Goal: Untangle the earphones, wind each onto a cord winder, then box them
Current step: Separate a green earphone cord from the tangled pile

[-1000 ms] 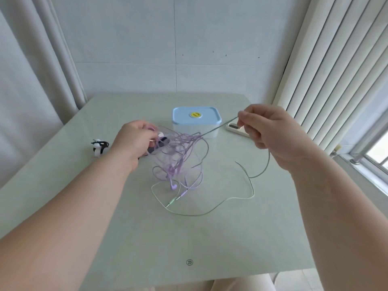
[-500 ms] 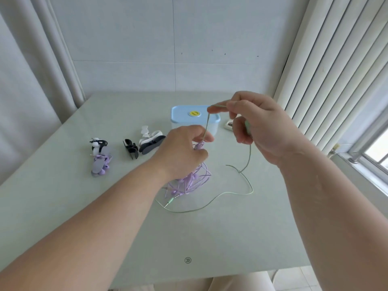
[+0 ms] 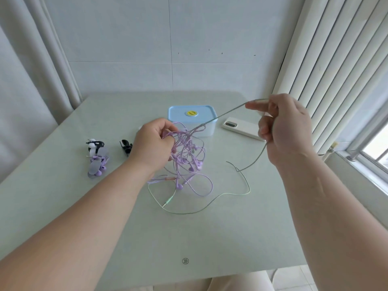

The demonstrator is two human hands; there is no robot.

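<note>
Grip status: left grip (image 3: 154,141) clamped on purple earphone tangle (image 3: 189,158), frame centre, held just above tabletop (image 3: 210,238); lower loops touch surface. Centre-right, raised: right grip (image 3: 287,127) pinches green cable (image 3: 228,111) btwn thumb & forefinger. Cable runs taut from tangle to fingers, then drops past palm to tabletop, plug end lying below tangle. Blue-lidded box (image 3: 192,113) behind tangle, lid on. White phone (image 3: 241,128) just right of box. Left of frame: wound purple set (image 3: 97,164), blk/white winder (image 3: 94,144) touching it, blk winder (image 3: 126,145) near.
</note>
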